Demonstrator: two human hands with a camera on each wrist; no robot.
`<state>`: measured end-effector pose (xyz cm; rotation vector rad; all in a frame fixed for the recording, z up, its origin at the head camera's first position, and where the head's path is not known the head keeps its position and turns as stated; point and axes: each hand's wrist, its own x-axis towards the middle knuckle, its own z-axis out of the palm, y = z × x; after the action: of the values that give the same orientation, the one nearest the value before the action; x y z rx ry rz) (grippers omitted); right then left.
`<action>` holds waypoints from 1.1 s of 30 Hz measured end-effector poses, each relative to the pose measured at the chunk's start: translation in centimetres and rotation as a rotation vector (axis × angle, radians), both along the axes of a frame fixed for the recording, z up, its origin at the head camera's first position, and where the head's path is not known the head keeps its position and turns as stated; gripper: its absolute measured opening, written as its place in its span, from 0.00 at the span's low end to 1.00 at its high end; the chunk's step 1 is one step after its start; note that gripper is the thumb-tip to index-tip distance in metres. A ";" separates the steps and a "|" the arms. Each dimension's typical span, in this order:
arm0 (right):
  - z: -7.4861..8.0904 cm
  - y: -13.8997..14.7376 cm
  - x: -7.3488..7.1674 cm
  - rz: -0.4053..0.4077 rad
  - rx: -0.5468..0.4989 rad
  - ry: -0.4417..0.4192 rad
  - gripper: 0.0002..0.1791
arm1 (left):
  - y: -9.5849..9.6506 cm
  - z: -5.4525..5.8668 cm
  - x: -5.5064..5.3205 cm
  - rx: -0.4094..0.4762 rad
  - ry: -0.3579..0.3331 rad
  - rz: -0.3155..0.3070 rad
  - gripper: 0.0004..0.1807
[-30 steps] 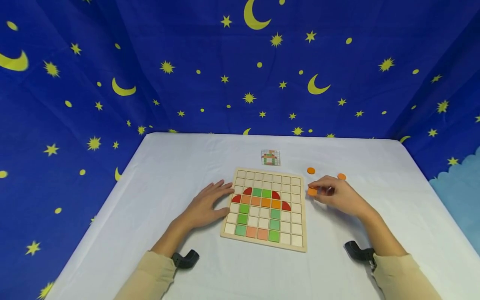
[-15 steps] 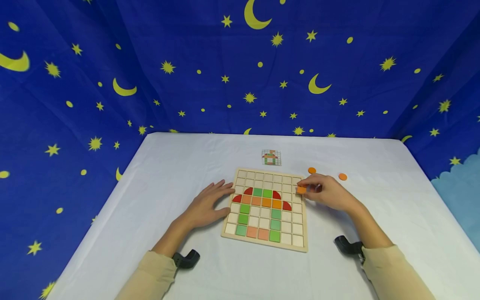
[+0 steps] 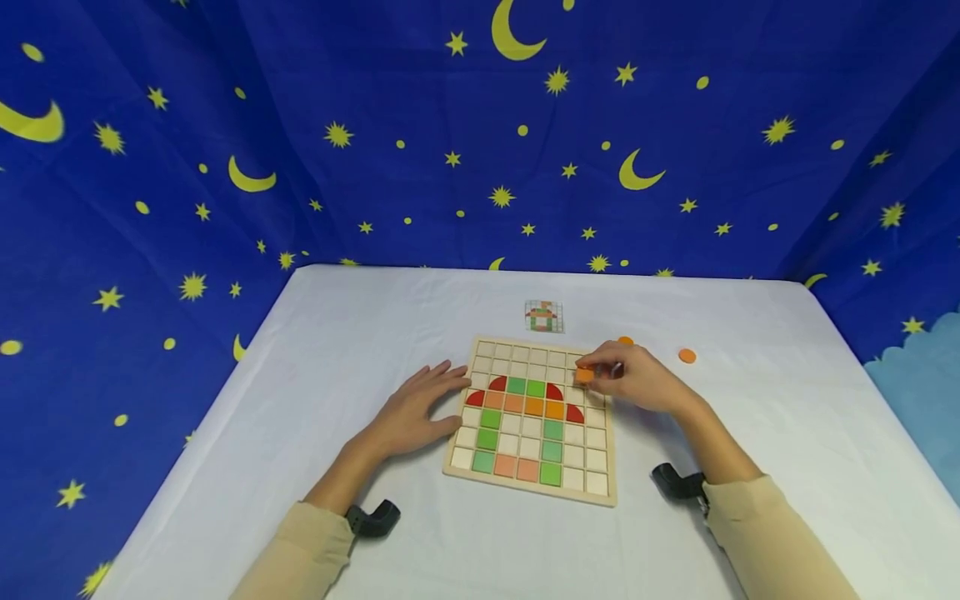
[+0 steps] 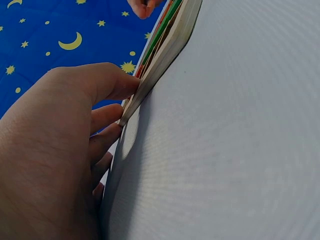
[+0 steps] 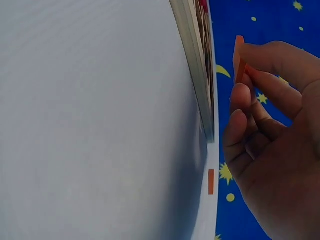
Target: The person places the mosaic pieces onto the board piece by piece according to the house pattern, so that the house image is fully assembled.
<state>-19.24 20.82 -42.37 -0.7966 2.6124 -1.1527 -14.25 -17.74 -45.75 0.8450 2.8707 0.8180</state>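
Note:
A wooden grid board [image 3: 529, 492] lies on the table, with red, green, salmon and orange pieces set in a mushroom-like pattern. My right hand [image 3: 637, 377] is above the board's upper right part and pinches an orange square tile [image 3: 585, 376] between thumb and fingers. In the right wrist view the tile [image 5: 239, 59] is seen nearly edge-on, raised over the board. My left hand [image 3: 416, 410] rests at the board's left edge with fingers spread. The left wrist view shows its thumb and fingertips touching the board's side [image 4: 160, 70].
A small pattern card [image 3: 543, 317] lies behind the board. One orange disc [image 3: 687, 356] is right of the board. Another orange disc [image 3: 626, 341] is partly hidden behind my right hand. A blue curtain [image 3: 420, 183] with moons and stars stands behind the white table [image 3: 360, 325].
My right hand has carried the orange square tile leftward, from beside the board's right edge to over its upper right cells. The left hand has stayed in place.

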 end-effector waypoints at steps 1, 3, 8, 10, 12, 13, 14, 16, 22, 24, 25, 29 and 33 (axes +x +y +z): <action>0.0 -0.1 -0.1 0.005 -0.001 0.000 0.19 | 0.0 0.0 0.0 -0.002 0.004 -0.001 0.32; -0.1 -0.3 -0.2 0.003 0.004 -0.006 0.19 | 0.0 0.0 0.0 -0.003 0.007 0.002 0.32; 0.0 -0.8 -0.2 0.001 0.022 -0.024 0.19 | 0.0 0.1 0.1 0.006 0.010 -0.003 0.31; 0.0 -0.9 -0.1 0.004 0.022 -0.026 0.18 | 0.0 0.2 0.1 0.012 0.012 -0.004 0.31; 0.0 -1.0 -0.1 0.010 0.020 -0.028 0.18 | 0.0 0.2 0.2 0.015 0.012 -0.002 0.31; 0.1 -1.1 -0.1 0.012 0.018 -0.032 0.19 | 0.0 0.3 0.3 0.012 0.011 0.001 0.31; 0.1 -1.2 -0.1 0.014 0.018 -0.037 0.19 | 0.0 0.3 0.3 0.007 0.009 0.004 0.31; 0.1 -1.3 -0.1 0.014 0.019 -0.056 0.19 | -0.1 0.3 0.4 -0.003 0.004 0.006 0.31; 0.2 -1.4 -0.4 -0.001 0.038 -0.090 0.18 | 0.0 0.3 0.4 -0.010 -0.011 0.012 0.31; 0.3 -1.4 -0.5 -0.006 0.039 -0.094 0.18 | 0.0 0.4 0.3 -0.009 -0.011 0.015 0.31; 0.3 -1.5 -0.6 -0.006 0.041 -0.094 0.19 | 0.0 0.4 0.3 -0.007 -0.010 0.014 0.31; 0.7 -1.7 -0.7 -0.002 0.051 -0.093 0.19 | 0.0 0.3 0.2 -0.008 -0.009 0.013 0.31; 1.2 -1.9 -0.8 0.001 0.059 -0.077 0.18 | 0.1 0.3 0.2 -0.002 -0.008 0.005 0.31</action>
<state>-20.07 18.92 -41.19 -0.7272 2.5704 -1.0788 -14.01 -17.68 -45.45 0.8328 2.8678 0.8172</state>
